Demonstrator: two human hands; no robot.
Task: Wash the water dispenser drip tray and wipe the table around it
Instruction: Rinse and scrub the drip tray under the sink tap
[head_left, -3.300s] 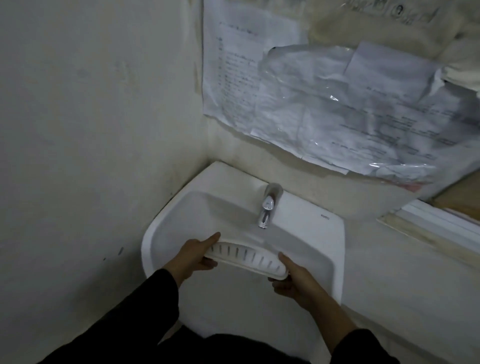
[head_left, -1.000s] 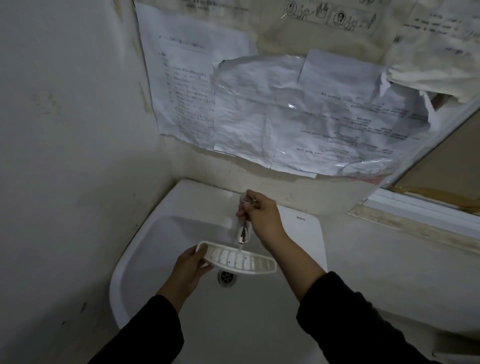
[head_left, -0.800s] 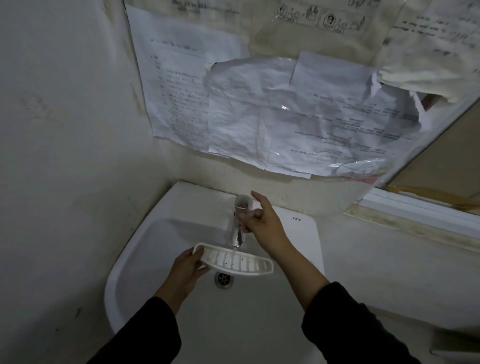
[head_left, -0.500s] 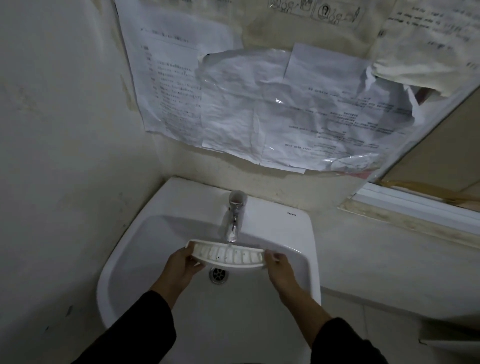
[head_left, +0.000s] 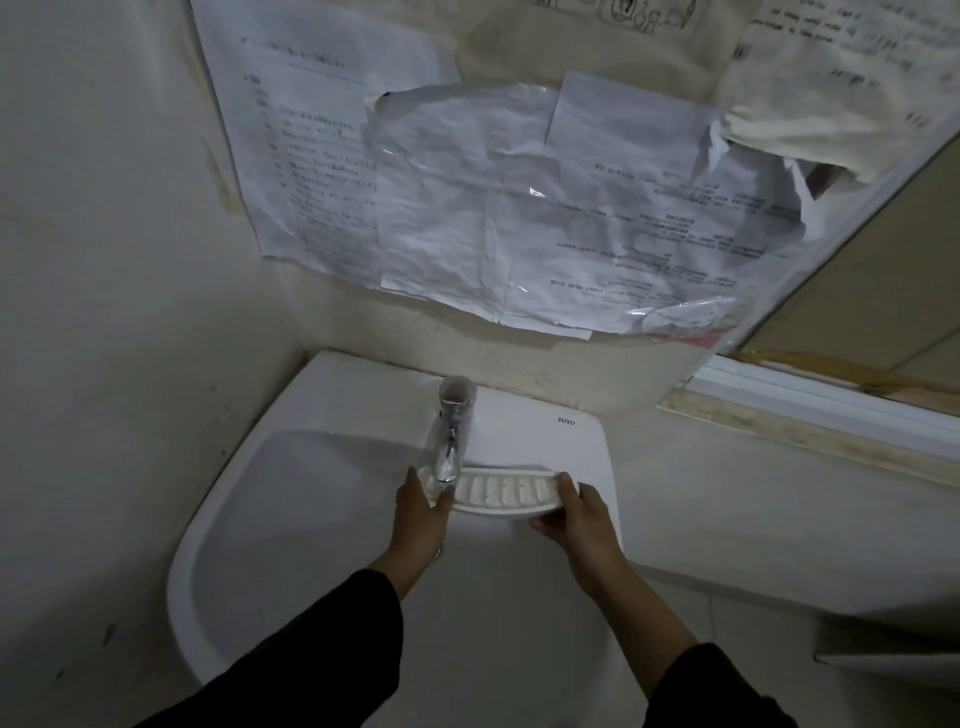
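- We hold the white drip tray (head_left: 501, 492) over the sink (head_left: 311, 519), near the sink's back edge and toward its right side.
- Our left hand (head_left: 420, 519) grips the left end of the tray. The thumb sits on top and the other fingers are curled under it.
- Our right hand (head_left: 574, 512) grips the right end of the tray — thumb on the rim, fingers under it.
- The tray is long and curved, with a row of slots along it. It lies almost flat, slots facing up.
- The shiny tap (head_left: 451, 436) stands at the middle of the sink's back edge. Its spout points down at the left end of the tray, just beside our left thumb.
- We cannot tell if water is running; it is too dim to see.
- The sink is white and sits in a corner, with a wall along its left edge and another behind it.
- Wrinkled papers (head_left: 519, 208) hang on the back wall above the tap — some are under shiny clear plastic.
- Both our arms wear dark sleeves (head_left: 337, 654).
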